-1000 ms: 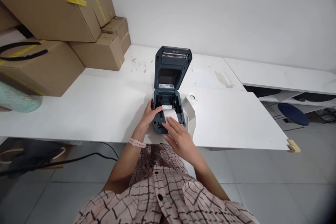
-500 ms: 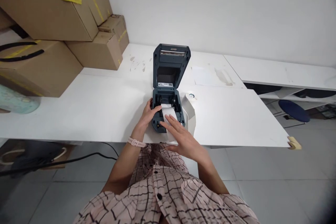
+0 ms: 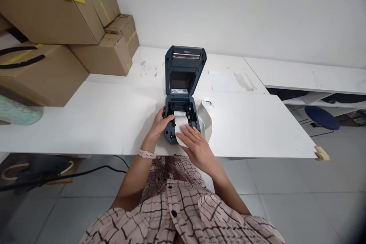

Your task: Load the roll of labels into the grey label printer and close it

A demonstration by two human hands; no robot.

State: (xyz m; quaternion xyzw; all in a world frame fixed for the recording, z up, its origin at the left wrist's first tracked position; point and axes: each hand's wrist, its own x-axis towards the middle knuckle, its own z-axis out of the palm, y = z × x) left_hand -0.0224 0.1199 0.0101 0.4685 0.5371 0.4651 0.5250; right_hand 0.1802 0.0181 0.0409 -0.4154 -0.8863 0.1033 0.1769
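Note:
A dark blue-grey label printer (image 3: 168, 137) stands on the white table with its lid (image 3: 185, 69) swung up and back. Inside it is a white label roll, and a strip of label paper (image 3: 180, 122) runs from it over the printer's front. My left hand (image 3: 158, 126) grips the left side of the printer, thumb over the rim beside the paper and fingers along the outer wall. Across the front part of the strip lies my right hand (image 3: 197, 148), its fingers flat and stretched out; its thumb is mostly hidden.
White curled backing material (image 3: 206, 122) lies right of the printer, near a small roll (image 3: 208, 103). Cardboard boxes (image 3: 100, 53) are stacked at the left, with a pale green wrapped object (image 3: 21, 110) before them. A blue stool (image 3: 322, 117) stands beyond the table's right end.
My right hand has come down onto the paper strip, its fingers closer together. The strip's front end now lies nearer the printer's front edge. My left hand keeps its place.

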